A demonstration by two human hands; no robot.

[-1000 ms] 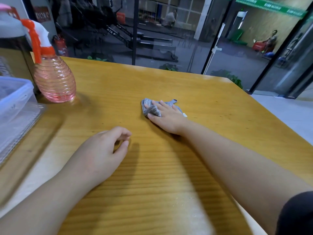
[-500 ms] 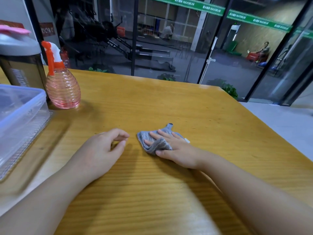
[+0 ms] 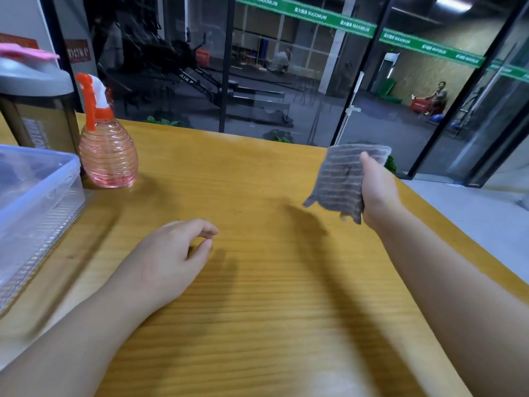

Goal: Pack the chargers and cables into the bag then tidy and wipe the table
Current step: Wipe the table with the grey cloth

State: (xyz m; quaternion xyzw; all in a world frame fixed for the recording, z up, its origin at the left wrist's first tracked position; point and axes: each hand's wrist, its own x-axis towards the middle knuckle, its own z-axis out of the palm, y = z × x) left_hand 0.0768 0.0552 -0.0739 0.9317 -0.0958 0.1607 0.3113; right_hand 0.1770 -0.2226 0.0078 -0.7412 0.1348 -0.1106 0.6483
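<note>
Right hand (image 3: pixel 378 187) grips the grey striped cloth (image 3: pixel 340 181) lifted off the tabletop (image 3: pixel 257 282), near its far right edge, long axis hanging downward. Left hand (image 3: pixel 169 259), loosely curled and holding nothing, rests mid-table, farther from the cloth.

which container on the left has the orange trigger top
The pink ribbed plastic spray bottle. The clear plastic lidded box and the tall grey-lidded bottle beside it have no trigger.

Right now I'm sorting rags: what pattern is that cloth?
Grey with thin pale stripes; head view shows the cloth.
</note>
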